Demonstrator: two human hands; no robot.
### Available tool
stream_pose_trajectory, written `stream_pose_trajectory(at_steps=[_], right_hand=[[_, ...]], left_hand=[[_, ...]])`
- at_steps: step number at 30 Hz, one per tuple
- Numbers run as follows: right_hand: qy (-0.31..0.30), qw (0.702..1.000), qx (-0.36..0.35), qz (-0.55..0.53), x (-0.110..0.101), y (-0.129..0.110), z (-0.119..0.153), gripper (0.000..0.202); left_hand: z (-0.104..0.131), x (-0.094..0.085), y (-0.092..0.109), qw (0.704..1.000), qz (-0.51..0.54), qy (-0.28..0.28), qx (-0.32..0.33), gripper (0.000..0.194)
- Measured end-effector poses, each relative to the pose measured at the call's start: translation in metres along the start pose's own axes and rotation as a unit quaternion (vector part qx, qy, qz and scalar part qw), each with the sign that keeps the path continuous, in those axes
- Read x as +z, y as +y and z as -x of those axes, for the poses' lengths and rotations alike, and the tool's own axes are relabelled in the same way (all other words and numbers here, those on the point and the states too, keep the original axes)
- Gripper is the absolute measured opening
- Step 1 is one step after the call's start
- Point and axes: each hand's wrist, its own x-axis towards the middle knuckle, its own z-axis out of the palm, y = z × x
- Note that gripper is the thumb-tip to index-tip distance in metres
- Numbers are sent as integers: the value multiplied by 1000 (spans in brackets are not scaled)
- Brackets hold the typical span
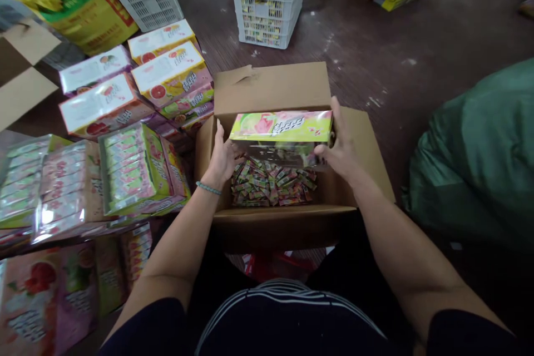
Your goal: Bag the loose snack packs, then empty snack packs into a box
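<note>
Two hands: both grip one candy box from its ends, just above the middle of the frame.
Left fingers: the left hand presses flat against the box's left end, fingers close together and pointing up, thumb toward the box.
Right fingers: the right hand wraps the right end, fingers pressed together along the far edge, thumb under the near side.
Candy box: green, pink and yellow, lying level, its clear underside facing down, held over the open carton.
Carton: brown cardboard, flaps open, centre of the frame, sitting in front of the person's lap.
Loose candies: small wrapped pieces covering the carton's bottom, right under the held box.
Wristband: pale beads on the left wrist.
Stacked boxes: more candy boxes piled at the left of the frame, some with clear fronts.
Crates: white plastic, stacked at the top centre and upper left.
Green sack: bulky, at the right edge.
Floor: dark and scuffed.
</note>
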Motion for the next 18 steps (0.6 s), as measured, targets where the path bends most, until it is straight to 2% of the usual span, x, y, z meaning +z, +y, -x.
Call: stream_pose_trajectory(at_steps=[4, 7, 11, 15, 18], right_hand=[[13, 1000, 8, 8, -3, 2, -1, 114], [-1, 999, 12, 32, -2, 2, -2, 119], [47, 998, 20, 46, 1, -1, 0, 103], [69, 997, -3, 31, 8, 2, 9, 101], [117, 993, 13, -27, 9, 3, 21, 101]], left_hand=[[1, 7, -2, 999, -28, -14, 21, 86], [4, 11, 1, 997, -43, 21, 64, 84], [11, 12, 5, 990, -57, 24, 128, 73], [21, 7, 10, 989, -50, 19, 136, 71], [38, 5, 13, 989, -49, 6, 136, 68]])
